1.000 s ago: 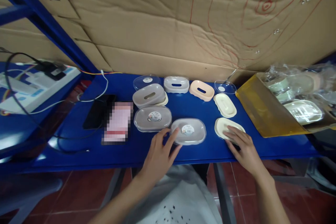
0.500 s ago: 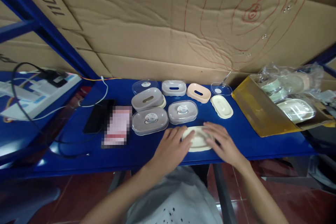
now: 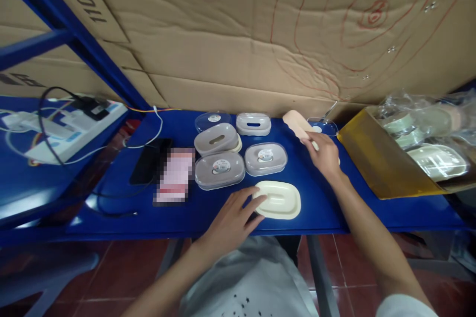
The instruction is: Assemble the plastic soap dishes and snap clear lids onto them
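Note:
A cream soap dish base (image 3: pixel 285 203) lies near the table's front edge, its hollow facing up. My left hand (image 3: pixel 234 213) is at its left end, fingers apart, the tips resting on or just over the rim. Farther back on the right, my right hand (image 3: pixel 325 156) grips a peach soap dish tray (image 3: pixel 296 125) by its near end and holds it tilted on edge. Beneath that hand, a second cream base is mostly hidden. Behind it lies a clear lid (image 3: pixel 329 128) with a round sticker.
Grey soap dishes with clear lids (image 3: pixel 219 171) (image 3: pixel 266 158) stand left of centre, with slotted grey trays (image 3: pixel 215 139) (image 3: pixel 253 124) behind. An open carton (image 3: pixel 364 163) of wrapped dishes is at right. A phone (image 3: pixel 143 161), blurred pink item (image 3: pixel 174 176) and power strip (image 3: pixel 78 131) lie left.
My right hand has left the cream base, moved back and right, and taken up the peach tray, which lay flat. My left hand remains at the base with its fingers less far over it.

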`<state>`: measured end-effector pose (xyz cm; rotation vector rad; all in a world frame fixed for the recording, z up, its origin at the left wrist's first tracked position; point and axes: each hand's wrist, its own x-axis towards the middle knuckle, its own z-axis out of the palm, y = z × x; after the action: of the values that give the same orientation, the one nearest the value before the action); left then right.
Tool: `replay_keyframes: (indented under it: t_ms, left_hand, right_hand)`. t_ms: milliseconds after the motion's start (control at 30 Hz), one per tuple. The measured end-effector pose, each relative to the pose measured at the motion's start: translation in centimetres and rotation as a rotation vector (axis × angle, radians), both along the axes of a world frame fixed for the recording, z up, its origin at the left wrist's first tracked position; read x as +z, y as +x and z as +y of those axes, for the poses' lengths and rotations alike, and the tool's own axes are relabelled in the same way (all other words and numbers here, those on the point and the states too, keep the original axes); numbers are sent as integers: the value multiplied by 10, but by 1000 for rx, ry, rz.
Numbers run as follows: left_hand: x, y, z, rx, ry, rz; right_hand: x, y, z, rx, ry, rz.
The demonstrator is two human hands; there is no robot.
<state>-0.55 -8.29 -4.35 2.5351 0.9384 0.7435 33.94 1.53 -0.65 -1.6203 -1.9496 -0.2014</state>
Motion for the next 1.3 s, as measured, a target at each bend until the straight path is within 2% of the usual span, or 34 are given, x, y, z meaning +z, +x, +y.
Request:
replay_keyframes:
  t_ms: [100,200,267,333,500,700,967,1067,1133,1200,1267,1300]
  left_hand:
    - [-3,0,0,52,-73,-70]
    - [-5,-1,0,85,-120,-122]
    - [-4,-1,0,62,-115,-119]
    - [-3,-2,1,27,-105,-91]
    - [-1,-1,3,-12,-88,-54]
    - [-3,0,2,-19,-67,-59]
    - [-8,-1,-1,-55,127,66]
    - [-10,-1,0,-54,124,65]
    - [-9,-1,0,-53,101,41]
    - [-6,0,0,-44,74,16]
    - [-3,0,0,-29,37,-8]
    - [-2,0,0,-24,13,-20]
  right_hand:
    - [6,-7,-69,-19,82,78]
    - [0,-23,-136,173,25,90]
    - [-8,-36,-164,291,-39,59]
    - [-15,-48,-176,360,-79,46]
    - [-19,-68,-172,397,-80,24]
    - [-21,-73,-175,407,-14,-75]
    - [-29,-84,-185,330,36,-130]
    - [-31,-78,-184,365,-45,-111]
    - [-30,-62,-174,370,-109,-100]
    - [-29,-38,-156,230,-116,-88]
    - [-31,-10,-135,-27,-90,-73]
    - [-33,3,-125,-107,-84,-67]
